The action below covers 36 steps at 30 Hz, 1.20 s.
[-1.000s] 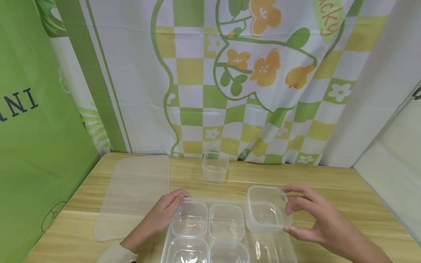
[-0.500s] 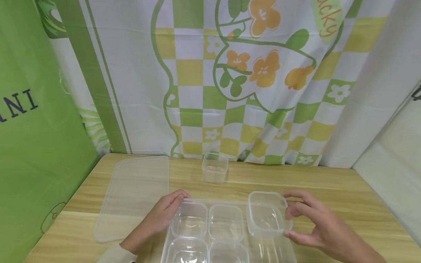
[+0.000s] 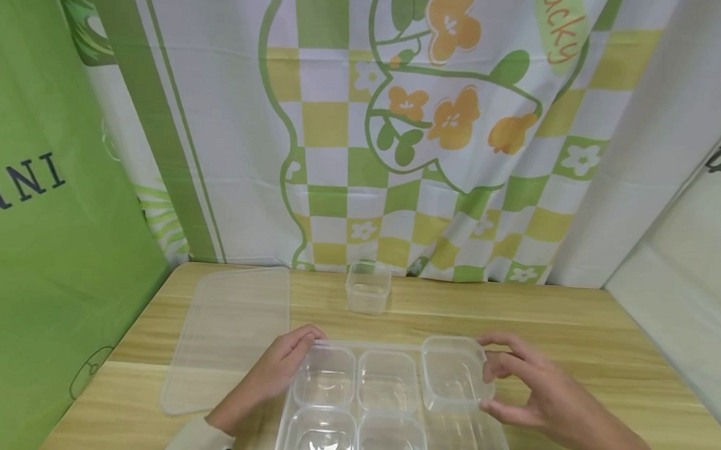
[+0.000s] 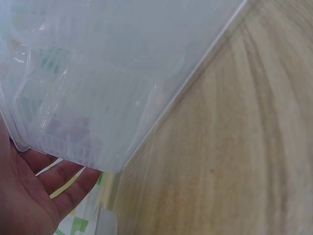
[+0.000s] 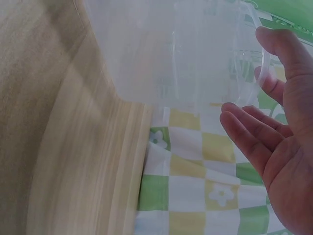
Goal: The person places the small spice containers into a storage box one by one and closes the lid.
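Observation:
A small clear square plastic container (image 3: pixel 453 370) is in my right hand (image 3: pixel 542 393), which pinches its right side between thumb and fingers. It sits over the far right corner of a large clear plastic bin (image 3: pixel 463 440). In the right wrist view the thumb (image 5: pixel 286 49) lies at the container's rim, the other fingers spread below. My left hand (image 3: pixel 287 358) grips the bin's far left corner, with its fingers against the end wall in the left wrist view. Several matching small containers (image 3: pixel 389 381) stand inside the bin in two columns.
Another small clear container (image 3: pixel 368 288) stands near the table's back edge. A translucent flat lid (image 3: pixel 231 333) lies on the wooden table (image 3: pixel 572 312) at left. A patterned curtain (image 3: pixel 364 132) hangs behind, with a green cloth (image 3: pixel 49 274) on the left side.
My right hand has lowered the small container toward the bin and moved it slightly toward me and to the left. My left hand has stayed at the bin's corner.

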Tool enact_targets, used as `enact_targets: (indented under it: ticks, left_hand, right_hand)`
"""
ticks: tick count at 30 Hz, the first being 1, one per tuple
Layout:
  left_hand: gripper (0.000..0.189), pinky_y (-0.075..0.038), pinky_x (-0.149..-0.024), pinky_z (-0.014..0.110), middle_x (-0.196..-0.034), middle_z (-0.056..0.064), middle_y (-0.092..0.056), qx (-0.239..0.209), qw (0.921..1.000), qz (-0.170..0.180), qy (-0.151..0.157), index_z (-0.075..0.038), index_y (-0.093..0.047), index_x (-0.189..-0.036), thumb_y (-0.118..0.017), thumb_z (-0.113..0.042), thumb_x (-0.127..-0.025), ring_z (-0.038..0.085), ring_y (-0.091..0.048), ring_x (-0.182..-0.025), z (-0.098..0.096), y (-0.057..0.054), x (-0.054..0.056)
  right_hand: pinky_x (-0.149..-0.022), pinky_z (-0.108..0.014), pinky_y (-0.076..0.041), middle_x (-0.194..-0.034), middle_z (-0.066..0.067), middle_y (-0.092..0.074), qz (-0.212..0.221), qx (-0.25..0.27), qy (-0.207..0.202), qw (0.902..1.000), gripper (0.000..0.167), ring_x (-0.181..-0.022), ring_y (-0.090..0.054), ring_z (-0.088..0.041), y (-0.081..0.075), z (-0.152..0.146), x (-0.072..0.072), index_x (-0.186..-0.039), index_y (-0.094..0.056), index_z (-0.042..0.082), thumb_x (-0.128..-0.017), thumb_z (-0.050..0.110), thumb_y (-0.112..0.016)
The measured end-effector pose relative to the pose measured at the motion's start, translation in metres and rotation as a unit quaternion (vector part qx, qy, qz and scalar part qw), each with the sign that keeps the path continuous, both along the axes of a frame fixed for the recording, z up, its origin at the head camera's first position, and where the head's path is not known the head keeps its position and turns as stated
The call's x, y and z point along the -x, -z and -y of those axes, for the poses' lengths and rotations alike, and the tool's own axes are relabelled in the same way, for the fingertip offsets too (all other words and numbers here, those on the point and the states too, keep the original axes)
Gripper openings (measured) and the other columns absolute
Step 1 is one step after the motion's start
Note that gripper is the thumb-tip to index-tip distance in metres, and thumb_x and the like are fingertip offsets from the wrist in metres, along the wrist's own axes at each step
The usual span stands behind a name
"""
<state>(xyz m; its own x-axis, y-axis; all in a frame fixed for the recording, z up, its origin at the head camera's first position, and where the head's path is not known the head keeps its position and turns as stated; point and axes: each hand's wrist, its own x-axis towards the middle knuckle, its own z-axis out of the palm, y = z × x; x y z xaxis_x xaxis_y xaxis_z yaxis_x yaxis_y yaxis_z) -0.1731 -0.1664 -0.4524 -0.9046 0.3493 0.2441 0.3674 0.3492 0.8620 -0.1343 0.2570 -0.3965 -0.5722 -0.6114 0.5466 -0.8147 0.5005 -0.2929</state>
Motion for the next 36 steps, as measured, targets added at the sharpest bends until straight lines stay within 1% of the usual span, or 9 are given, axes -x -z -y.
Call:
enact_targets:
  ticks: [4,7,10,13,20,24,28,31,36]
  left_hand:
    - [0.031,-0.056,-0.086,0.04,-0.102,0.001,-0.071,0.0,1.0,-0.001,0.001,-0.008,-0.068,-0.11,-0.038,-0.017,-0.113,0.024,-0.067,-0.098,0.0,0.0,0.0]
    - [0.031,-0.055,-0.088,0.041,-0.103,0.001,-0.071,0.004,1.0,-0.004,-0.001,-0.009,-0.068,-0.11,-0.038,-0.017,-0.113,0.023,-0.067,-0.099,0.0,0.001,0.0]
    - [0.031,-0.055,-0.088,0.04,-0.103,0.0,-0.071,0.004,1.0,-0.004,-0.002,-0.009,-0.068,-0.111,-0.038,-0.017,-0.113,0.023,-0.067,-0.099,0.001,0.001,0.0]
    - [0.032,-0.056,-0.086,0.04,-0.103,0.0,-0.071,0.002,1.0,-0.002,-0.003,-0.009,-0.068,-0.111,-0.038,-0.017,-0.113,0.023,-0.067,-0.098,0.002,0.0,0.0]
    - [0.031,-0.056,-0.085,0.039,-0.102,0.001,-0.071,-0.001,1.0,0.005,-0.001,-0.008,-0.068,-0.111,-0.038,-0.017,-0.113,0.023,-0.067,-0.096,0.001,0.0,0.0]
    - [0.031,-0.056,-0.086,0.039,-0.103,0.0,-0.071,-0.001,1.0,0.006,-0.005,-0.009,-0.068,-0.111,-0.038,-0.017,-0.113,0.022,-0.066,-0.097,0.001,0.0,0.001]
    - [0.031,-0.056,-0.086,0.04,-0.102,0.001,-0.071,0.001,0.9999,0.008,-0.008,-0.009,-0.069,-0.11,-0.039,-0.018,-0.113,0.022,-0.066,-0.096,0.0,-0.001,0.001]
    - [0.031,-0.056,-0.086,0.039,-0.101,0.001,-0.07,0.002,0.9999,0.007,-0.008,-0.009,-0.068,-0.11,-0.039,-0.017,-0.113,0.023,-0.066,-0.096,-0.001,-0.001,0.001]
    - [0.031,-0.056,-0.085,0.039,-0.101,0.002,-0.07,0.005,0.9999,0.01,-0.008,-0.008,-0.068,-0.11,-0.039,-0.017,-0.113,0.024,-0.067,-0.096,-0.001,0.0,0.001]
  right_hand:
    - [-0.08,-0.018,-0.053,-0.138,-0.007,-0.055,0.005,0.0,-0.002,1.0,0.04,-0.091,-0.065,-0.006,0.002,0.001,0.0,-0.104,-0.061,0.029,-0.08,0.026,-0.092]
    - [-0.082,-0.017,-0.052,-0.139,-0.005,-0.054,0.017,-0.004,-0.004,0.9998,0.04,-0.093,-0.064,-0.005,0.002,0.001,0.0,-0.105,-0.06,0.03,-0.081,0.026,-0.091]
    - [-0.086,-0.017,-0.051,-0.14,-0.005,-0.054,0.016,-0.004,-0.007,0.9998,0.039,-0.096,-0.064,-0.005,0.003,0.002,0.0,-0.105,-0.06,0.03,-0.081,0.027,-0.091]
    - [-0.088,-0.016,-0.049,-0.139,-0.006,-0.054,0.004,-0.002,-0.009,0.9999,0.036,-0.095,-0.065,-0.006,0.005,0.002,0.0,-0.104,-0.061,0.028,-0.083,0.03,-0.09]
    - [-0.083,-0.017,-0.051,-0.139,-0.006,-0.054,0.018,-0.003,-0.008,0.9998,0.038,-0.091,-0.065,-0.003,0.011,0.001,0.001,-0.105,-0.06,0.028,-0.082,0.029,-0.09]
    - [-0.084,-0.014,-0.049,-0.138,-0.007,-0.054,0.01,-0.002,-0.013,0.9999,0.038,-0.093,-0.065,-0.006,0.012,0.0,0.001,-0.106,-0.06,0.027,-0.082,0.029,-0.09]
    - [-0.086,-0.014,-0.047,-0.139,-0.004,-0.055,0.005,-0.011,-0.002,0.9999,0.036,-0.102,-0.064,-0.009,0.012,0.001,0.001,-0.105,-0.059,0.03,-0.084,0.034,-0.088]
    - [-0.085,-0.018,-0.05,-0.139,-0.003,-0.056,-0.007,-0.019,0.005,0.9998,0.037,-0.106,-0.064,-0.015,0.012,0.003,0.001,-0.103,-0.06,0.03,-0.082,0.034,-0.089]
    - [-0.085,-0.025,-0.055,-0.14,-0.003,-0.057,-0.03,-0.038,0.019,0.9987,0.035,-0.11,-0.064,-0.021,0.014,0.004,0.001,-0.104,-0.06,0.032,-0.083,0.043,-0.087]
